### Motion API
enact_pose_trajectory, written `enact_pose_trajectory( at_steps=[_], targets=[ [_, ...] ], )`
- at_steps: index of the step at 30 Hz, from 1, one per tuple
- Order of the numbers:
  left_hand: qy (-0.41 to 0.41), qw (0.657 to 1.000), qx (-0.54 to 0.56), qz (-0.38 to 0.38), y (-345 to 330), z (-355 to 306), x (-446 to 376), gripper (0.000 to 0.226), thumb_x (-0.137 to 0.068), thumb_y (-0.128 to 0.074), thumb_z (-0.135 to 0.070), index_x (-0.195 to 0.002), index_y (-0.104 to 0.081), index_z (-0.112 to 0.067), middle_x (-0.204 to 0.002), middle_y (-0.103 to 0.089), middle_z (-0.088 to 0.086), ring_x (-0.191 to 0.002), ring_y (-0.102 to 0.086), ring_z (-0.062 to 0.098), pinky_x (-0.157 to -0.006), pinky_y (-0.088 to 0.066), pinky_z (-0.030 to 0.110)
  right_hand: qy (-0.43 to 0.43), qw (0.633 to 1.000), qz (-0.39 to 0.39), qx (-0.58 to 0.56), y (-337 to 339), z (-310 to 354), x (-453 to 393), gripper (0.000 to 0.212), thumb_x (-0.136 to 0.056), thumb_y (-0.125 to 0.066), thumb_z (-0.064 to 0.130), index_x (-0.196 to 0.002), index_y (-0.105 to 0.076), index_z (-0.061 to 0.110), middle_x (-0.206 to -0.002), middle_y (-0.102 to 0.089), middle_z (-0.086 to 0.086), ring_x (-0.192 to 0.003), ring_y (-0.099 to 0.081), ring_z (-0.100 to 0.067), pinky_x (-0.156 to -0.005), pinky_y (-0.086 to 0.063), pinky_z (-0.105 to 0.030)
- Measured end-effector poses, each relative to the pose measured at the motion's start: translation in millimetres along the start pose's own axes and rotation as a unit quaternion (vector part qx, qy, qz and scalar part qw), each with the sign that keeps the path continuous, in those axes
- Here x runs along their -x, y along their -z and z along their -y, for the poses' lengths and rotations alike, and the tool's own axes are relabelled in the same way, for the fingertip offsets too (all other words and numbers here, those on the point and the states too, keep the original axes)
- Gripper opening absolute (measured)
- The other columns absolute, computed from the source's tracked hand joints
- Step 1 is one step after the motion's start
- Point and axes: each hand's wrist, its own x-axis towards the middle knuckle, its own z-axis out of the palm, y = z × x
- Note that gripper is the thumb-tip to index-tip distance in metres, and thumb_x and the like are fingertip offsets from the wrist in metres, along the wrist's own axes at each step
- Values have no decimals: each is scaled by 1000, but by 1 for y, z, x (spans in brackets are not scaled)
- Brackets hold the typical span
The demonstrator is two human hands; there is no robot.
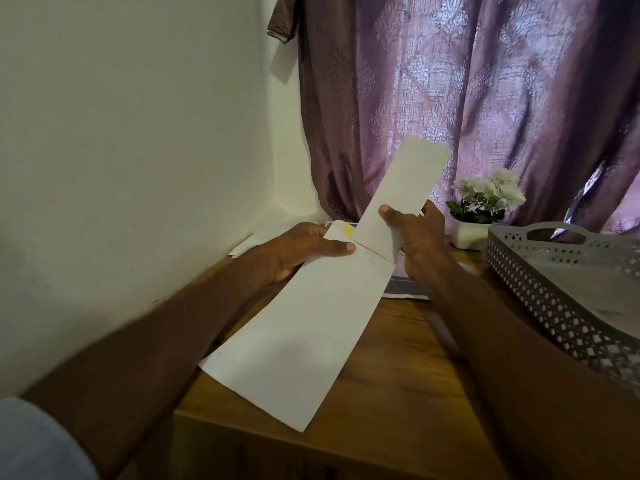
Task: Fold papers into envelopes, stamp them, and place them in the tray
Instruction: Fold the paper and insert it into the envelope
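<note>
A long white envelope (298, 334) is held above the wooden table (398, 393), its open end near the middle of the view. My left hand (301, 251) grips the envelope's mouth, thumb on top near a yellow mark. My right hand (415, 237) pinches a folded white paper (398, 188) that slants up and away, its lower end at the envelope's opening. The grey perforated tray (540, 289) stands at the right edge of the table.
A white pot of white flowers (485, 206) sits behind the tray. More papers (408, 289) lie on the table under my right hand and near the wall corner (242, 247). A purple curtain hangs behind; a white wall is at left.
</note>
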Motion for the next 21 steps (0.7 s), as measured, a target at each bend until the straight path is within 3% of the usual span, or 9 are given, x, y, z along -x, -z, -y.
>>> enact_pose_trajectory(
  at_steps=[2,6,11,21],
  targets=[
    [-1,1000,2,-4,-1,-1,0,47,-84,-84,-27,-124,-70,-6,-110,-78,14,-108,-72,39,-102,-56,47,-3,1000,-5,-2,1,0,-1,43,-81,-80,-3,-119,-62,8,-97,-70,-1,-77,-66,-10,-57,-55,-20],
    [0,1000,24,-4,0,-1,2,44,-85,-83,-24,-122,-71,-5,-111,-78,14,-106,-73,37,-101,-56,48,34,998,-38,44,3,-1,-8,47,-75,-85,2,-118,-67,7,-105,-75,-7,-91,-72,-23,-80,-60,-36],
    [-5,1000,24,-13,2,-2,4,44,-83,-85,-25,-119,-72,-3,-109,-78,15,-104,-74,38,-102,-55,51,54,995,-30,74,7,1,-8,43,-76,-84,4,-117,-70,5,-104,-75,-7,-81,-68,-15,-69,-53,-25],
    [-18,999,1,-30,2,-2,0,49,-83,-85,-30,-121,-71,-4,-110,-78,15,-106,-73,39,-105,-53,54,78,990,4,115,4,3,1,45,-81,-82,8,-123,-65,10,-109,-72,-5,-86,-67,-11,-74,-55,-29]
  ],
)
